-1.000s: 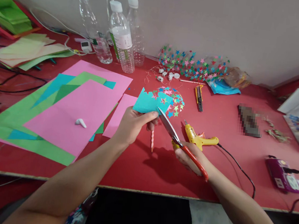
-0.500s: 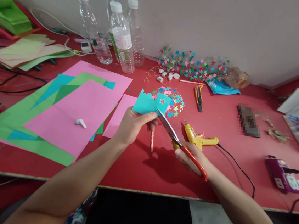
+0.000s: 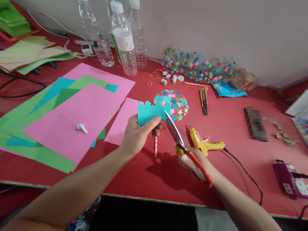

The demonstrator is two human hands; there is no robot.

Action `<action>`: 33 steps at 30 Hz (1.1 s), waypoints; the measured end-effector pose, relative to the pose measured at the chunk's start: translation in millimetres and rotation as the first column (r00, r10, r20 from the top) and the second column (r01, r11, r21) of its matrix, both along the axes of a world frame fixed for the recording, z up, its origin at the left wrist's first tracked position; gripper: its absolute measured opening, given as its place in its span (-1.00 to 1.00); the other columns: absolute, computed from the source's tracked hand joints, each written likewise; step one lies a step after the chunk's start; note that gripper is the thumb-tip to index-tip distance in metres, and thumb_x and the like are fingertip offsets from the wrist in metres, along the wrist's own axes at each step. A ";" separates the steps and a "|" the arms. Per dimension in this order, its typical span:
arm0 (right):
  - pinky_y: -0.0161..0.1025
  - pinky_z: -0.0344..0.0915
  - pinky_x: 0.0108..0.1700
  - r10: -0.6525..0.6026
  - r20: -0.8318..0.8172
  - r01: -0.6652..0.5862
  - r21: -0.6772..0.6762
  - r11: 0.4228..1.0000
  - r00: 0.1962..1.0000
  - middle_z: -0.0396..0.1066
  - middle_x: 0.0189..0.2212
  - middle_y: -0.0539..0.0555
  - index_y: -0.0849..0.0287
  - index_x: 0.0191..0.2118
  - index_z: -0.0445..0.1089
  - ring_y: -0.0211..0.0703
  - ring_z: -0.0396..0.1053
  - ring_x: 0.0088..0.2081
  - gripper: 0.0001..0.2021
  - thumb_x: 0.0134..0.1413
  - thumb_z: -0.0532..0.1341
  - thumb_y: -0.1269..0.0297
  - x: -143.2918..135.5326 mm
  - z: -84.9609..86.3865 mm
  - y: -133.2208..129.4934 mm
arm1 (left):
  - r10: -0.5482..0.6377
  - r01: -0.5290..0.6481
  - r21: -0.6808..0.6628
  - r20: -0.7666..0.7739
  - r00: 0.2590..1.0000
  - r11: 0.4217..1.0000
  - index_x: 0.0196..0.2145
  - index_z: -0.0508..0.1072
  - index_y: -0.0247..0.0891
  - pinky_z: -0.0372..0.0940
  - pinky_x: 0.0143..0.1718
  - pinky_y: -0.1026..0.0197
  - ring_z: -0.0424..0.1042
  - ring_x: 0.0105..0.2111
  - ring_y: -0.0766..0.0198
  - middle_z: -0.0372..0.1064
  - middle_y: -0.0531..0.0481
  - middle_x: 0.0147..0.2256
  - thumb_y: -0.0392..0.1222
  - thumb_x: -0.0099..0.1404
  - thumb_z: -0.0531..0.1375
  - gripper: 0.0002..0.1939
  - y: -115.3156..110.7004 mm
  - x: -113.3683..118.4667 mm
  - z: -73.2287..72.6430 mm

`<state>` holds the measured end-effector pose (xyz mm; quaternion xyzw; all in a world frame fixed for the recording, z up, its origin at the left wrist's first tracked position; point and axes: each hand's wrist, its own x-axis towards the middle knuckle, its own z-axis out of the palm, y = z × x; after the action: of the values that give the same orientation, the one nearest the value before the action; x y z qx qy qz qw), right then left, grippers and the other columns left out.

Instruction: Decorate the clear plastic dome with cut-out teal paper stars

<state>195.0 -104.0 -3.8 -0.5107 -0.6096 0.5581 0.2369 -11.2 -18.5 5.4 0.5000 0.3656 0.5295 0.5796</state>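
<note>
My left hand (image 3: 137, 134) pinches a small piece of turquoise paper (image 3: 150, 113) with a jagged upper edge. In my right hand (image 3: 193, 162) are red-handled scissors (image 3: 174, 131), their blade tips at the paper's right side. Below my left fingers a patterned pencil (image 3: 155, 147) points down toward the table; its upper end is hidden. Behind the paper lies a round cluster of coloured paper stars (image 3: 181, 105). A yellow glue gun (image 3: 203, 141) rests beside my right hand, with a yellow utility knife (image 3: 204, 101) farther back.
Pink and green sheets (image 3: 68, 121) cover the left side, a white earbud (image 3: 81, 127) on top. Plastic bottles (image 3: 123, 40) stand at the back, beside a lying bottle covered in stars (image 3: 197, 67). A purple power strip (image 3: 291, 180) and cables are at the right.
The turquoise paper has turned and tilted in my left hand, its left end now lower. Both hands have shifted only slightly, and the scissors stay at the paper.
</note>
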 end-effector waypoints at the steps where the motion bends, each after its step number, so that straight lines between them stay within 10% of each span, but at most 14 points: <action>1: -0.33 -0.04 -0.59 0.000 -0.017 0.000 0.002 1.000 1.000 0.03 -0.64 -0.15 0.11 -0.43 0.13 -0.37 -0.02 -0.62 -0.46 0.19 0.00 -0.34 -0.1 -0.6 -0.4 | 0.001 -0.001 0.002 0.004 1.000 1.000 -0.46 0.50 -0.29 0.31 -0.54 0.32 0.36 -0.59 0.41 0.44 0.03 -0.52 -0.13 0.27 0.25 -0.79 -0.8 0.6 -0.3; 33: -0.38 -0.07 -0.62 -0.110 -0.131 0.107 -0.029 0.994 0.985 0.03 -0.63 -0.16 0.11 -0.44 0.09 -0.43 -0.06 -0.64 -0.54 0.27 0.08 -0.17 -7.6 -11.9 -11.4 | 0.020 -0.014 -0.060 0.103 0.994 0.998 -0.39 0.53 -0.25 0.34 -0.48 0.33 0.42 -0.52 0.39 0.45 0.04 -0.48 -0.07 0.31 0.26 -0.79 -10.2 10.9 -14.6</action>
<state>187.4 -115.4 -15.8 -0.5077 -0.5577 0.5836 0.3010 -0.3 -28.7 -9.2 0.4515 0.3545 0.5485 0.6079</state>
